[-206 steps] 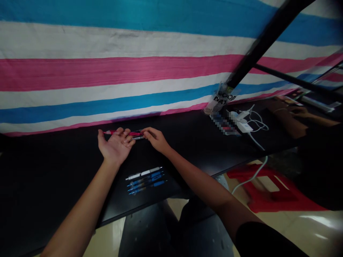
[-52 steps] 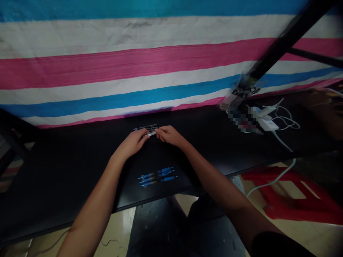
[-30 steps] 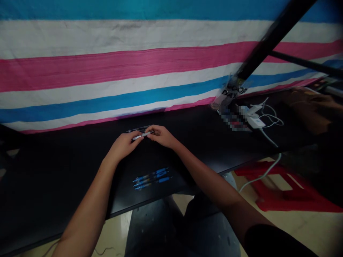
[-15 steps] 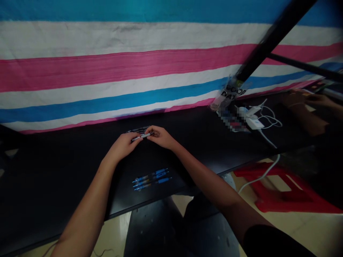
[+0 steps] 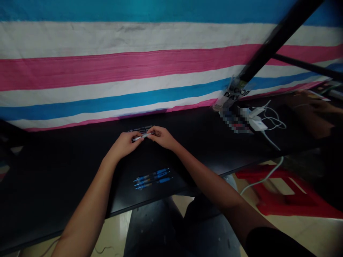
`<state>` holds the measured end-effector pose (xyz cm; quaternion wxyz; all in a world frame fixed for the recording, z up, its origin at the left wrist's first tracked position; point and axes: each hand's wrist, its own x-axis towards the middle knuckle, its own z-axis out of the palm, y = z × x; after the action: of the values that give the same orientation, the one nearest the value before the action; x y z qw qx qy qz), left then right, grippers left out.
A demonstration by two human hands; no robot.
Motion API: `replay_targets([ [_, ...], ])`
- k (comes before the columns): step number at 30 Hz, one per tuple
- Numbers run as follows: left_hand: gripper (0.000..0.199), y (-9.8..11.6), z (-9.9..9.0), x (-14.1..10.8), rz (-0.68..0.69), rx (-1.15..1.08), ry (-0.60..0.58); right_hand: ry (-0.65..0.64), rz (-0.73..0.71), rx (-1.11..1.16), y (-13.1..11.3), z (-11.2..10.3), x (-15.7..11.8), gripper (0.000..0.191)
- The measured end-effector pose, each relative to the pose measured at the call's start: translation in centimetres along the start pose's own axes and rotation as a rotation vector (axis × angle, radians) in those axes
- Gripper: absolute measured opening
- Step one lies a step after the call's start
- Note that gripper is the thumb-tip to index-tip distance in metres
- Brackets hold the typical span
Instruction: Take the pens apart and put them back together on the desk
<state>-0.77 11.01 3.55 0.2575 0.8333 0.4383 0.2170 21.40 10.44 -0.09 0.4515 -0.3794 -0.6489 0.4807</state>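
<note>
A white pen (image 5: 143, 136) lies level between my two hands, just above or on the dark table. Its left end is pinched by my left hand (image 5: 128, 142), fingers closed. My right hand (image 5: 161, 136) grips its right end with thumb and fingertips. Right behind my hands, several dark pens (image 5: 139, 129) lie side by side, partly hidden by my fingers. Closer to the front edge rest several blue pens (image 5: 152, 178), laid roughly parallel and pointing left to right.
The black table (image 5: 203, 142) runs along a striped sheet (image 5: 107, 71). To the right are a plastic bag with lettering (image 5: 233, 93), a white power strip (image 5: 257, 123) with cables, and a black metal post (image 5: 278, 43). Another person's hand (image 5: 318, 107) is at far right. A red stool (image 5: 292, 200) stands below.
The view has shifted slightly, so the surroundings sit a little farther right. Both hands keep the white pen in nearly the same place.
</note>
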Motion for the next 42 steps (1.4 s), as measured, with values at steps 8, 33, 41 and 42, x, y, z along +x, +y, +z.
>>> replay_targets([
  [8, 0.04, -0.2, 0.0, 0.0, -0.027, -0.044, -0.044, 0.002, -0.002, 0.12, 0.1, 0.2, -0.1, 0.024],
  [33, 0.042, -0.5, -0.1, -0.1, -0.034, -0.074, 0.008, 0.392, 0.105, 0.508, -0.3, -1.0, 0.9, 0.03],
  [41, 0.043, -0.4, -0.2, 0.0, -0.026, -0.043, 0.006, 0.347, 0.072, 0.605, -0.4, -1.3, 0.6, 0.029],
  [42, 0.043, -0.5, -0.1, 0.0, -0.023, -0.037, 0.006, 0.313, 0.074, 0.575, -0.3, -1.2, 0.6, 0.029],
])
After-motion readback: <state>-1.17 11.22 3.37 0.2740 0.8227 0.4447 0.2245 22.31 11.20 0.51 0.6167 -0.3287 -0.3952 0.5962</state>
